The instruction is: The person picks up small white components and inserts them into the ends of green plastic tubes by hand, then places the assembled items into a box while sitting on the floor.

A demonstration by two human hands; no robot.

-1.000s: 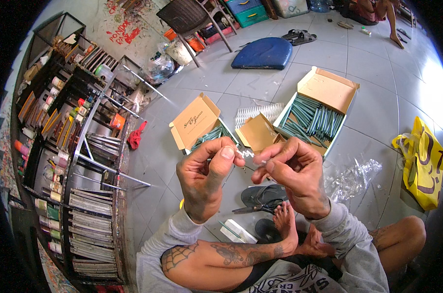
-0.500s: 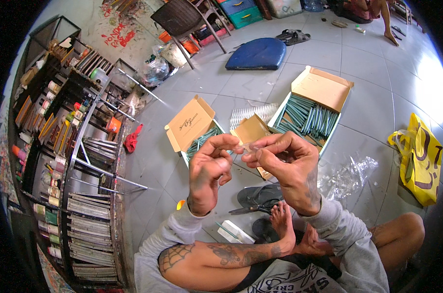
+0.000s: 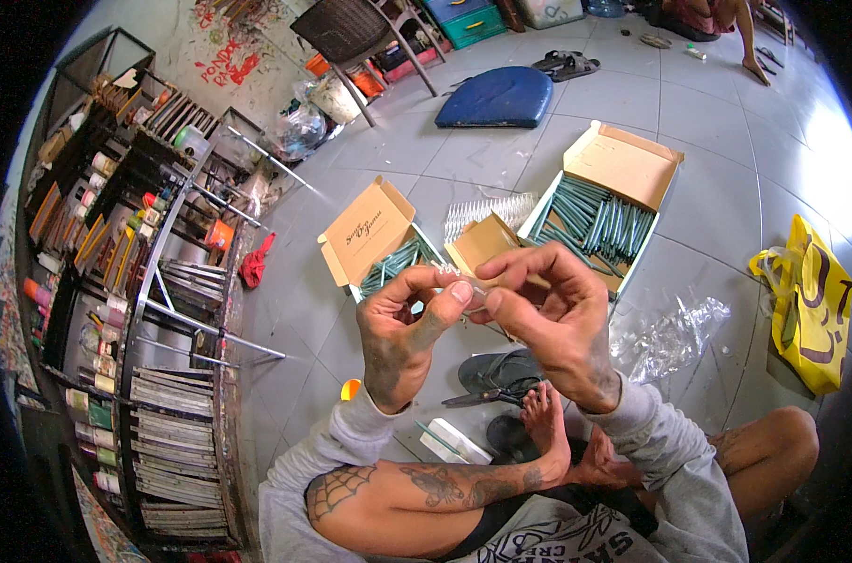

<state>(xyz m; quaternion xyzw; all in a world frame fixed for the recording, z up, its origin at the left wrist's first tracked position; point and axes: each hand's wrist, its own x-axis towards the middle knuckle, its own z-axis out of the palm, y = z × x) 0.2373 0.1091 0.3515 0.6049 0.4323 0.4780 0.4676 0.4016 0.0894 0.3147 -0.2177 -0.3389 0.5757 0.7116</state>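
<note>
In front of my chest, my left hand [image 3: 399, 324] and my right hand [image 3: 559, 324] pinch a small clear plastic piece [image 3: 478, 299] between thumbs and fingers. Its exact kind is too small to make out. Just beyond my hands stand two open cardboard boxes, a left one [image 3: 369, 230] and a right one [image 3: 628, 167], both with dark green sticks [image 3: 590, 220] inside. Between them sit a brown cardboard piece [image 3: 483, 240], partly hidden by my right hand, and a row of clear ribbed plastic [image 3: 487, 212].
Crumpled clear plastic [image 3: 679, 338] and a yellow bag [image 3: 806, 310] lie to the right. Black scissors [image 3: 487, 399], a dark sandal [image 3: 499, 371] and a small white box [image 3: 456, 443] are near my feet. A blue cushion [image 3: 496, 97] lies farther off; a loaded shelf [image 3: 177, 413] stands left.
My left thumb has come up and pressed against the clear plastic piece, and my left fingers have closed in more. My right hand stays near the same place, still pinching.
</note>
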